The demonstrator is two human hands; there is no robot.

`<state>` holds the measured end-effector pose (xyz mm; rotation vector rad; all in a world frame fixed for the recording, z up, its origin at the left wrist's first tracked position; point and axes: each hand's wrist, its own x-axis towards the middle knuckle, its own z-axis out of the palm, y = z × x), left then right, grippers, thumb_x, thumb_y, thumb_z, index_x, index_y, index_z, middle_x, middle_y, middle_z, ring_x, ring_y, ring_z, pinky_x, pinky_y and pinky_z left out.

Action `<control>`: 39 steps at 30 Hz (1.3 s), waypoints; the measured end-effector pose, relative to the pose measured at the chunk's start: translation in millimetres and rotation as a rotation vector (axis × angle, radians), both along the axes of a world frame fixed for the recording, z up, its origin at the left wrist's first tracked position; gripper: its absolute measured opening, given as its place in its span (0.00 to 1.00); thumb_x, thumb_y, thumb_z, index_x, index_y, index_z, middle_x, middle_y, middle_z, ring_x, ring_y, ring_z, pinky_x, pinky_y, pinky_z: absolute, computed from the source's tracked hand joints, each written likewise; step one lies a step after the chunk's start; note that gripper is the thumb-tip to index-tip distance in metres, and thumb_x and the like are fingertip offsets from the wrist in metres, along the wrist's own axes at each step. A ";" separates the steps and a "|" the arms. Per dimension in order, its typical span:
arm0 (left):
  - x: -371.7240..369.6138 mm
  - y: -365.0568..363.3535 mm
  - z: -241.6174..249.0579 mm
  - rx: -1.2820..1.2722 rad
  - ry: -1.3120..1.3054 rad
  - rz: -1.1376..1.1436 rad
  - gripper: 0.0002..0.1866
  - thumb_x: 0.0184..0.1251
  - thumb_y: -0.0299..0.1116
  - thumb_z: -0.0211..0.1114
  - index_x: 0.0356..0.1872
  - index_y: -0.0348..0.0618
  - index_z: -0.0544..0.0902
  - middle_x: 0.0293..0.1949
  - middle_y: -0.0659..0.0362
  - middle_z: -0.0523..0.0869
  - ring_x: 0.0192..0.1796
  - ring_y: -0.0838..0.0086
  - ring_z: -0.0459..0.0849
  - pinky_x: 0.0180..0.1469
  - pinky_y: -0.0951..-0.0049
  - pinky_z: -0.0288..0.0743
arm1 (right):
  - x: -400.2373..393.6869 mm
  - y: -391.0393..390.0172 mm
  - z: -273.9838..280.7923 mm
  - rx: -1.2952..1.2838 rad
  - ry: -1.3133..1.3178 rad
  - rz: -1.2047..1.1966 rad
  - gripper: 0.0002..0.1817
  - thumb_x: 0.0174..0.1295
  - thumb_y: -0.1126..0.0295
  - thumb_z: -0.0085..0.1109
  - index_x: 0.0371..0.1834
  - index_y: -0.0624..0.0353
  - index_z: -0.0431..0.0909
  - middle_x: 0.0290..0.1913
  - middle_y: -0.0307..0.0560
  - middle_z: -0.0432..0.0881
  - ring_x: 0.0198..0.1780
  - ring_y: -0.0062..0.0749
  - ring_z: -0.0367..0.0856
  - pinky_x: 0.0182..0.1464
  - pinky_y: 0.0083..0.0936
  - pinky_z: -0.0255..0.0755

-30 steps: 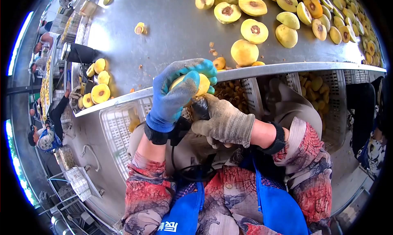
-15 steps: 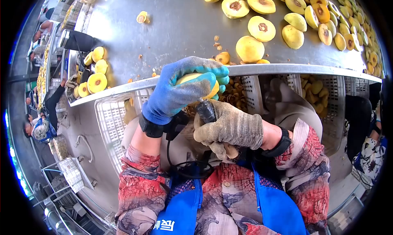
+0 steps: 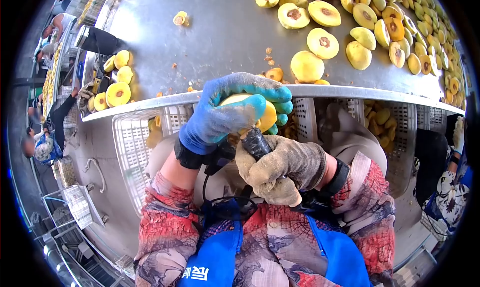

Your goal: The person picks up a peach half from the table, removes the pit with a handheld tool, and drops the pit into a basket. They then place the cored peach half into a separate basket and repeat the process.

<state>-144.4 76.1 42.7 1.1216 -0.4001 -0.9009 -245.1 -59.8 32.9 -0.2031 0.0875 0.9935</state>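
The blue-gloved left hand [image 3: 227,114] keeps its closed grip on the yellow peach half [image 3: 264,118], now lower, below the steel worktop [image 3: 210,42] edge. The grey-gloved right hand [image 3: 280,169] has drawn nearer, fist wrapped around the black corded tool [image 3: 256,143] touching the fruit.

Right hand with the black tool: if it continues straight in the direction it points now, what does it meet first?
Most likely the yellow fruit half gripped in the left hand; the black tool in the right hand already points up at it.

A blue glove [image 3: 227,112] wraps the yellow fruit [image 3: 264,116] (the other glove [image 3: 280,167] is dirty beige), above red-patterned sleeves [image 3: 167,232].
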 end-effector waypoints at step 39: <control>11.5 50.7 8.0 -0.226 0.046 0.723 0.32 0.72 0.58 0.46 0.56 0.36 0.74 0.48 0.48 0.83 0.49 0.58 0.83 0.53 0.56 0.78 | -0.6 31.0 -47.8 -2.011 -1.581 0.126 0.06 0.63 0.69 0.46 0.40 0.56 0.71 0.32 0.51 0.80 0.30 0.44 0.85 0.26 0.41 0.78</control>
